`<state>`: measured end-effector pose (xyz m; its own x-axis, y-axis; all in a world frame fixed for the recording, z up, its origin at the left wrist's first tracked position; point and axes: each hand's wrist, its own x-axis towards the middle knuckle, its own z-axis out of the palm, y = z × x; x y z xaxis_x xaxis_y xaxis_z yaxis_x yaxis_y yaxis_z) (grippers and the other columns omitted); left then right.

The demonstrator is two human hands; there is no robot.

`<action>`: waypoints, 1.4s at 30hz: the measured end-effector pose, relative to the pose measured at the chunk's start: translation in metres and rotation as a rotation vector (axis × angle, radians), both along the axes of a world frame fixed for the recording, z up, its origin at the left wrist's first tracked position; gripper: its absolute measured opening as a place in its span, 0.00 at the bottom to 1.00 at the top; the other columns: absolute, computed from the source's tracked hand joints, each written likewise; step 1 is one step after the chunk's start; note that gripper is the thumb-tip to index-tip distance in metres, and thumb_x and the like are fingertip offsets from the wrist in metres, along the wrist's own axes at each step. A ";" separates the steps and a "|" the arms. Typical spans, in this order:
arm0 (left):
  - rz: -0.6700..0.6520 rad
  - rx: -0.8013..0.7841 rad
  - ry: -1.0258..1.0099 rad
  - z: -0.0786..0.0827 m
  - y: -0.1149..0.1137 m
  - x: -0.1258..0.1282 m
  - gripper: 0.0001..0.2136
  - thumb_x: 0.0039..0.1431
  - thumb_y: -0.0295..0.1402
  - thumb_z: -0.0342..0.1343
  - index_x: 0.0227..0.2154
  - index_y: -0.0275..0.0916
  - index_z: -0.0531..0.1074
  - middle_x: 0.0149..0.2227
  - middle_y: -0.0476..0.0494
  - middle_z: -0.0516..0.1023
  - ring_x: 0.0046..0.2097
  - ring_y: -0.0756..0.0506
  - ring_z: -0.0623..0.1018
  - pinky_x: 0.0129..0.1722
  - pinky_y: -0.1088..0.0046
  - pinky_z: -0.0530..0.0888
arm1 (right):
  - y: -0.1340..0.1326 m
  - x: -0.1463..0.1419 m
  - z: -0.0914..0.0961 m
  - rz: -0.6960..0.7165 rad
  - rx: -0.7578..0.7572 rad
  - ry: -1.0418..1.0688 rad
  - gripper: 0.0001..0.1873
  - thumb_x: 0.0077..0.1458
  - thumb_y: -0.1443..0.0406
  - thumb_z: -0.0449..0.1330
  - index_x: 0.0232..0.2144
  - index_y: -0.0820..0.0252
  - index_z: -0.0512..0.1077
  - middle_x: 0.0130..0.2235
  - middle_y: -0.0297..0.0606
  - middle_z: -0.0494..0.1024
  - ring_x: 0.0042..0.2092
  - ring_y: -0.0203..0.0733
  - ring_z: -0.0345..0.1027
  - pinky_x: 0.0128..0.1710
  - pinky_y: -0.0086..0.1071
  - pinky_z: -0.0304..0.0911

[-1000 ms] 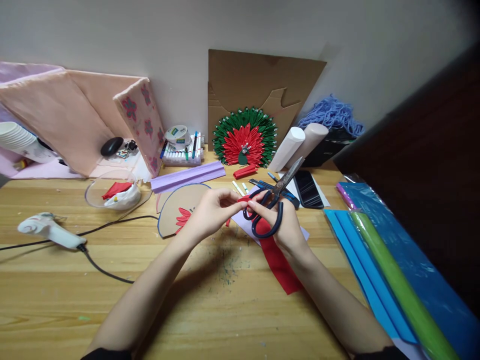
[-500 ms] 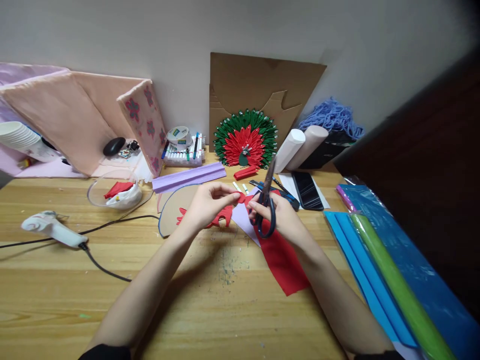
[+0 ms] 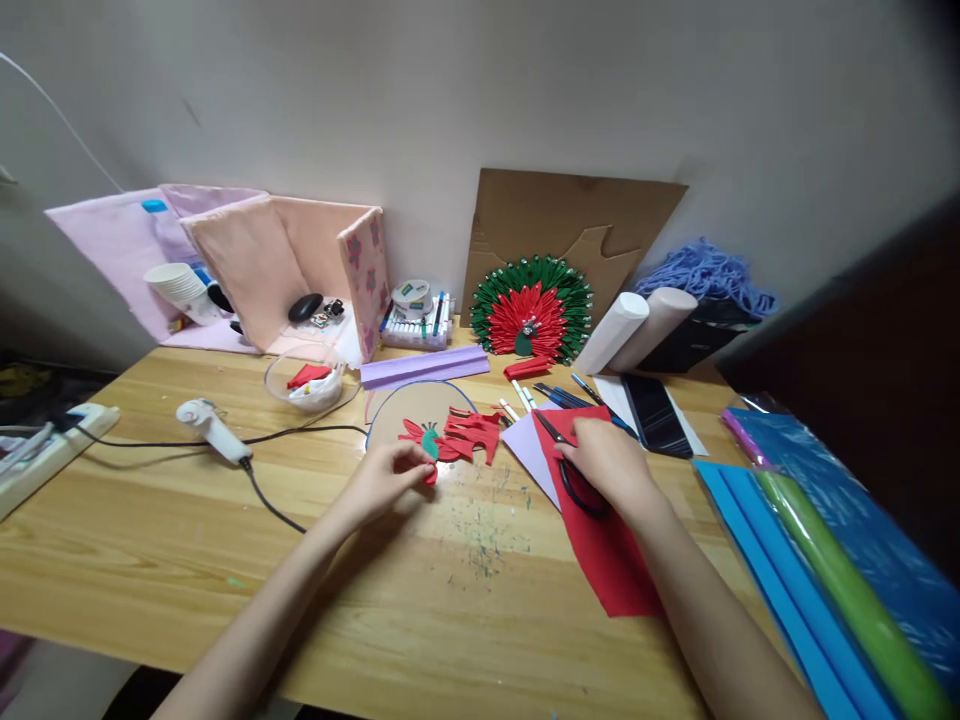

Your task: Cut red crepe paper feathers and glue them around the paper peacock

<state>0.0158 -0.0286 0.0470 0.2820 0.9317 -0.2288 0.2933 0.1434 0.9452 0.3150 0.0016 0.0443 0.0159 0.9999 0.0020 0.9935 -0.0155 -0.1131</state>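
My left hand (image 3: 391, 474) pinches a small red cut piece (image 3: 431, 477) at the near edge of a round cardboard disc (image 3: 394, 412) with a blue rim. A green bird shape (image 3: 430, 441) lies on the disc with red petal-like pieces around it. Just right of it are several red cut strips (image 3: 474, 432). My right hand (image 3: 611, 455) is closed around the handles of black scissors (image 3: 577, 488), low over a red sheet (image 3: 611, 565); its fingertips are partly hidden. Under the red sheet a pale lilac sheet (image 3: 531, 455) sticks out.
A green-and-red peacock craft (image 3: 531, 310) leans on cardboard (image 3: 577, 205) at the back. Markers (image 3: 417, 328), a clear bowl (image 3: 304, 385), a hot glue gun (image 3: 214, 430) with its cord, a phone (image 3: 657, 415) and coloured rolls (image 3: 817, 540) surround the work area.
My hands have moved apart. The left carries the small red piece down beside the disc; the right has lowered the scissors onto or just over the red sheet. The view has shifted and shows more table.
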 end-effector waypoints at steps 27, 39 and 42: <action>0.071 0.056 -0.202 -0.038 0.000 0.025 0.11 0.45 0.32 0.63 0.31 0.33 0.70 0.25 0.45 0.75 0.28 0.48 0.77 0.29 0.73 0.73 | 0.010 -0.092 -0.012 0.392 -0.116 0.852 0.09 0.50 0.61 0.59 0.29 0.61 0.74 0.30 0.37 0.77 0.32 0.40 0.69 0.34 0.33 0.64; 0.061 0.186 -0.083 -0.047 -0.015 0.017 0.12 0.50 0.35 0.60 0.36 0.37 0.68 0.28 0.47 0.76 0.31 0.48 0.77 0.32 0.73 0.73 | -0.005 -0.095 -0.016 0.591 -0.430 0.968 0.09 0.49 0.60 0.61 0.30 0.62 0.73 0.29 0.34 0.75 0.31 0.36 0.68 0.32 0.29 0.62; 0.049 0.185 -0.083 -0.049 -0.015 0.017 0.11 0.50 0.35 0.60 0.35 0.37 0.68 0.28 0.47 0.76 0.31 0.48 0.77 0.33 0.73 0.73 | -0.008 -0.098 -0.016 0.625 -0.355 0.875 0.07 0.51 0.63 0.59 0.29 0.61 0.73 0.28 0.34 0.75 0.30 0.35 0.67 0.30 0.28 0.61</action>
